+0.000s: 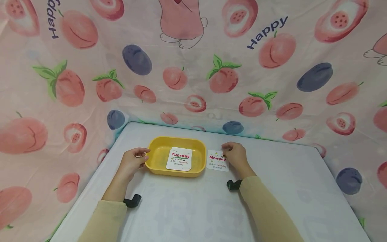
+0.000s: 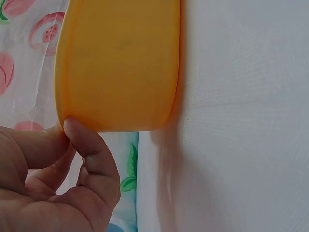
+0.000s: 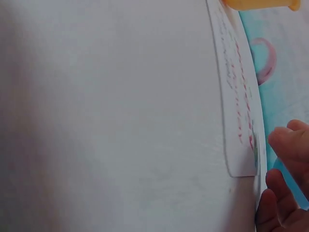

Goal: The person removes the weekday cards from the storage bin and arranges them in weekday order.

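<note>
My left hand (image 1: 133,162) holds the left end of a shallow yellow tray (image 1: 155,161), its thumb and a finger pinching the rim, also in the left wrist view. A white card printed "Tuesday" (image 1: 179,159) lies inside the tray, toward its right half. Just right of the tray, a "Monday" card (image 1: 216,163) lies flat on the table. Over that card's right edge is my right hand (image 1: 237,156), with nothing seen between its fingers. In the right wrist view the fingers (image 3: 292,145) are loosely bent beside the card's edge; whether one touches it I cannot tell.
The table (image 1: 187,208) has a white cover. Behind and beside it hangs a fruit-patterned cloth (image 1: 193,97), meeting the table's back edge. A black wrist mount (image 1: 133,201) sits on the left wrist and another black mount (image 1: 233,185) on the right.
</note>
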Demonstrator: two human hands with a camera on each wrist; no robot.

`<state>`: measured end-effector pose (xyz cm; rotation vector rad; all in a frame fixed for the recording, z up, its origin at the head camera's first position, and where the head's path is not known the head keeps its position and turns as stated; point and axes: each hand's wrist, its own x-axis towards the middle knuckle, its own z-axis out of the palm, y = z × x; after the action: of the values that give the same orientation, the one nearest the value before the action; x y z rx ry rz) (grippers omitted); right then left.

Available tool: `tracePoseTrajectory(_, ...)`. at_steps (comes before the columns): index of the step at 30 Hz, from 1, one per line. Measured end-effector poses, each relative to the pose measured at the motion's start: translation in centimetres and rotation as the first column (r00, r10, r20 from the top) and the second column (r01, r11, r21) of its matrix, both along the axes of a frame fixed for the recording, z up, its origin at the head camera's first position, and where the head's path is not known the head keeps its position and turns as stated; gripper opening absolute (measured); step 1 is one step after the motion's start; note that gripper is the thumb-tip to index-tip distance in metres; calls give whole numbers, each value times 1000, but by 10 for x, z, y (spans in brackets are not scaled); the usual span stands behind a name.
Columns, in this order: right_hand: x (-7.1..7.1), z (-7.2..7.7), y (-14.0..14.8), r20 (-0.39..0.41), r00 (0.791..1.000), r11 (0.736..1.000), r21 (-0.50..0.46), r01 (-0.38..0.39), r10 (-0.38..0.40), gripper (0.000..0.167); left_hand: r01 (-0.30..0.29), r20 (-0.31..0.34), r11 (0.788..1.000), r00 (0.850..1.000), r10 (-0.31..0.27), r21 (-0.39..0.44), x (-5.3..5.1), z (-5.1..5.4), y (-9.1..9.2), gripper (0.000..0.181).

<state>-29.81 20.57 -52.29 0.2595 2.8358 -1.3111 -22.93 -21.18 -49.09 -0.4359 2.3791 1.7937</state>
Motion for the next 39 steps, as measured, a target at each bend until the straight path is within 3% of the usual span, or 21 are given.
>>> tracePoseTrajectory(6,1,4,4,20,1000,999,-46,8,-7,39,5,-2,1000,1000,-5,-3,-2,-1,0,36)
tracePoseTrajectory(12,-1,8,6,-1,999,998,-58,-34,34,49,5,1,1000,1000,-5,-8,-1,-2,-1,36)
tracePoseTrajectory(28,2,33,-16,-27,990,988,70,-139,141,70,7,5,1000,1000,-7,0,-2,-3,-2,35)
tracePoseTrajectory(34,6,42,-33,-55,978,974,116,-194,201,75,7,3,1000,1000,-7,5,-2,-4,-2,35)
tracePoseTrajectory(39,9,49,-45,-77,959,947,194,-254,273,79,11,-12,1000,1000,-11,4,-2,-5,-2,36)
